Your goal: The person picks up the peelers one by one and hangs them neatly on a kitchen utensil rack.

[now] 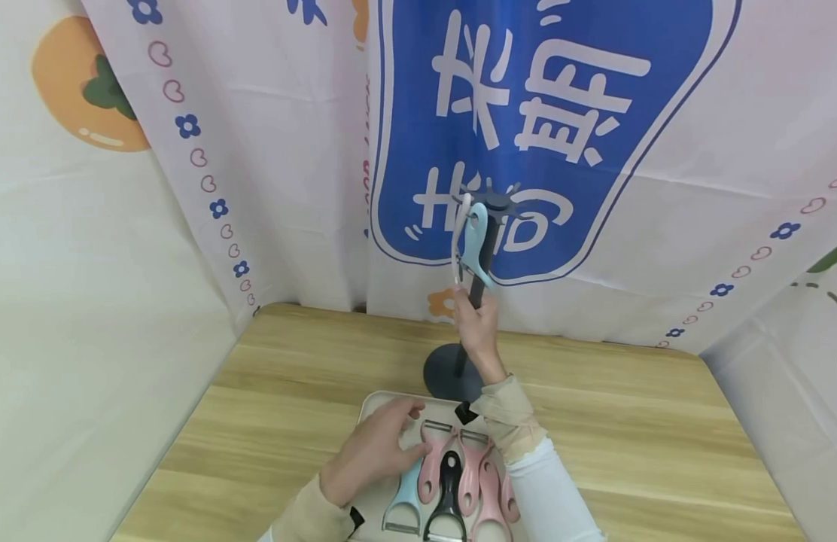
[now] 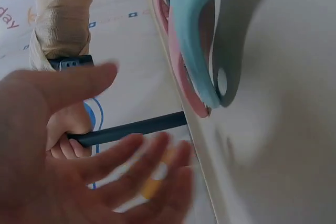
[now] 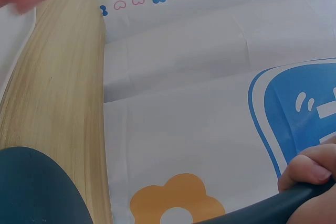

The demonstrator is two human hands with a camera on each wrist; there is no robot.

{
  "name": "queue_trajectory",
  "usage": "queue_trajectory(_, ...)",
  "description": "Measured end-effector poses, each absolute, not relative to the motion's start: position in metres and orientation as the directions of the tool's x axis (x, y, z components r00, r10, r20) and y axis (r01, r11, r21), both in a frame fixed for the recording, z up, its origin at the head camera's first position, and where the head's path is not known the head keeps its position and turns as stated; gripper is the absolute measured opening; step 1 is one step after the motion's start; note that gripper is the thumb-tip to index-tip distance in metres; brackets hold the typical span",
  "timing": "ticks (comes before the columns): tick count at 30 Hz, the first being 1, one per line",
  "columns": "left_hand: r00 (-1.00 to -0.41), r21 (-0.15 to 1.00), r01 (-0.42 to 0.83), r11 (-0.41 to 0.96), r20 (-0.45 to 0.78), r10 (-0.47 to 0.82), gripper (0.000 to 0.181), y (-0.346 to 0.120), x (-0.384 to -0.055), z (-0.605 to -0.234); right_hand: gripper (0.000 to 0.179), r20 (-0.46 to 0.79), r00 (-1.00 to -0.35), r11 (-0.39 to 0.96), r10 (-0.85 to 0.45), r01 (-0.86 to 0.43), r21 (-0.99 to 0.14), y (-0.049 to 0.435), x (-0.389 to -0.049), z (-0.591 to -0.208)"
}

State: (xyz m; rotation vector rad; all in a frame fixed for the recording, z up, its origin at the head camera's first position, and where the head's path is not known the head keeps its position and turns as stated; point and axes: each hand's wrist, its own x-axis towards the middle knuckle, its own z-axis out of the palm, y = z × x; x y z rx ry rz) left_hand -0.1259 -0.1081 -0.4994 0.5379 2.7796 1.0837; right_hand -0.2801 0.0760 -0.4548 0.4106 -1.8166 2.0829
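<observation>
My right hand (image 1: pixel 478 324) grips the pole (image 2: pixel 136 128) of a dark utensil stand with a round base (image 1: pixel 442 376) and a ring of hooks at its top. Just above that hand, a light blue peeler (image 1: pixel 474 239) and a whitish peeler (image 1: pixel 458 242) hang from the hooks. My left hand (image 1: pixel 378 448) is over the tray (image 1: pixel 372 404), fingers spread and holding nothing. Close by its thumb lie another light blue peeler (image 1: pixel 406 498) and a pink peeler (image 1: pixel 432 455). A black peeler (image 1: pixel 449 485) and several more pink ones lie alongside.
The wooden table (image 1: pixel 635 421) runs back to a hanging printed cloth (image 1: pixel 310 226). The stand's base is right behind the tray's far edge. My right forearm (image 1: pixel 550 482) passes over the tray's right side, hiding part of it.
</observation>
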Motion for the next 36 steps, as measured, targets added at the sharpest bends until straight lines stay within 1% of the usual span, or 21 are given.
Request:
queue_trajectory(4,-0.929,0.646,0.185,0.741,-0.132,0.346,0.069,-0.109,-0.121,-0.5,0.052,0.449,-0.891,-0.125,0.064,-0.454,-0.882,0.076,-0.281,-0.454)
queue_trajectory(6,-0.92,0.621,0.154,0.769,-0.193,0.34,0.071,-0.109,-0.118,-0.5,0.053,0.448,-0.892,-0.129,0.063,-0.452,-0.883,0.076,-0.281,-0.454)
queue_trajectory(8,-0.913,0.605,0.144,0.783,-0.224,0.341,0.07,-0.108,-0.116,-0.502,0.053,0.444,-0.894,-0.133,0.064,-0.449,-0.884,0.076,-0.281,-0.454)
queue_trajectory(13,-0.913,0.573,0.148,0.806,-0.235,0.335,0.064,-0.106,-0.112,-0.505,0.053,0.439,-0.896,-0.136,0.061,-0.443,-0.886,0.076,-0.28,-0.453)
queue_trajectory(17,-0.915,0.563,0.124,0.817,-0.255,0.314,0.062,-0.105,-0.109,-0.505,0.052,0.452,-0.891,-0.14,0.055,-0.455,-0.88,0.076,-0.28,-0.454)
queue_trajectory(22,-0.915,0.553,0.099,0.827,-0.277,0.295,0.064,-0.104,-0.104,-0.503,0.053,0.465,-0.884,-0.139,0.049,-0.467,-0.873,0.077,-0.281,-0.455)
queue_trajectory(27,-0.906,0.54,0.09,0.837,-0.304,0.294,0.067,-0.103,-0.103,-0.502,0.052,0.452,-0.891,-0.143,0.049,-0.454,-0.879,0.076,-0.282,-0.456)
queue_trajectory(36,-0.904,0.562,0.078,0.823,-0.309,0.296,0.068,-0.103,-0.102,-0.502,0.051,0.459,-0.887,-0.151,0.058,-0.462,-0.874,0.074,-0.281,-0.455)
